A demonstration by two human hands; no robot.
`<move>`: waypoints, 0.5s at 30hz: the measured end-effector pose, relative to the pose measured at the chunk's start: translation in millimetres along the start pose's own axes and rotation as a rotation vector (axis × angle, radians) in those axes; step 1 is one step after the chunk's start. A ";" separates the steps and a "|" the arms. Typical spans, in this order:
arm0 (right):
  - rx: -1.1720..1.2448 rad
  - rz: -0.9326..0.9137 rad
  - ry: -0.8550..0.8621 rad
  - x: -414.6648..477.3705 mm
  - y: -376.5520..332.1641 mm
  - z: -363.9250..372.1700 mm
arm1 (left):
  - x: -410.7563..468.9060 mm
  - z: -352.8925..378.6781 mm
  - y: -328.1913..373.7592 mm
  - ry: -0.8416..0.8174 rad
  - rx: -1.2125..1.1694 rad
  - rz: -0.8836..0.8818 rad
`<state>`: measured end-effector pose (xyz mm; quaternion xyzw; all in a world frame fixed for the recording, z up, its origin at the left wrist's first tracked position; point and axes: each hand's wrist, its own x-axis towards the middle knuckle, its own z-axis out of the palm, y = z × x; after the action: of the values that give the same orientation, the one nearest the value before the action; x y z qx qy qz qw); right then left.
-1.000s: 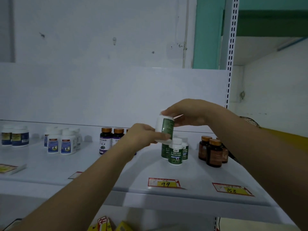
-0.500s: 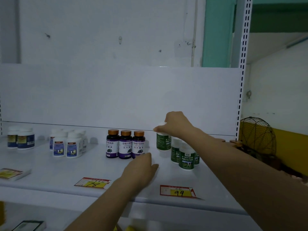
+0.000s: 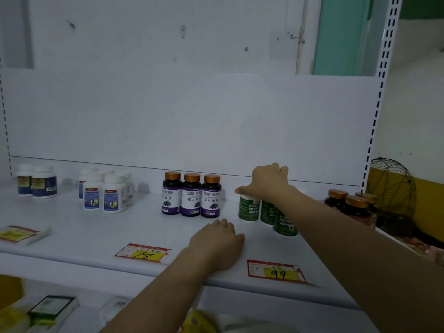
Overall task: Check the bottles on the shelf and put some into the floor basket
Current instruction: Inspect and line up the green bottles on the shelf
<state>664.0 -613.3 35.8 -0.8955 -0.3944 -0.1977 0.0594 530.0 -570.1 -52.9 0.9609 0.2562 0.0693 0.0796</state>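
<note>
On the white shelf [image 3: 96, 239] stand groups of bottles. My right hand [image 3: 266, 182] grips the white cap of a green-labelled bottle [image 3: 248, 209] from above; the bottle stands on the shelf beside two more green bottles [image 3: 283, 223]. My left hand [image 3: 217, 239] rests flat on the shelf in front of three purple-labelled bottles with gold caps [image 3: 192, 194], holding nothing. The floor basket is out of view.
White bottles with blue labels [image 3: 105, 195] and two more [image 3: 38, 181] stand to the left. Brown bottles with gold caps [image 3: 352, 204] stand at the right, by a wire basket [image 3: 391, 186]. Price tags [image 3: 276, 272] lie along the shelf front. Boxes show on the shelf below.
My right hand has set the green bottle down on the shelf beside the other green ones. My left hand let go of it and dropped onto the shelf.
</note>
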 end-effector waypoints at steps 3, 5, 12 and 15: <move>-0.015 -0.010 -0.018 -0.4 0.3 -5.2 | 0.9 0.8 -1.3 -0.014 0.015 0.002; -0.023 -0.021 -0.029 -1.6 -0.7 -5.6 | 1.1 1.2 -2.0 -0.022 0.027 0.004; 0.089 -0.037 -0.148 -1.3 13.6 -26.0 | -2.2 -1.0 1.0 -0.034 0.031 -0.001; 0.034 -0.084 -0.239 0.0 31.4 -35.4 | -3.2 -1.2 1.4 -0.041 0.021 -0.007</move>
<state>676.0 -644.0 69.7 -0.8941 -0.4393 -0.0851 0.0187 527.7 -572.8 -51.8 0.9619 0.2585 0.0466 0.0753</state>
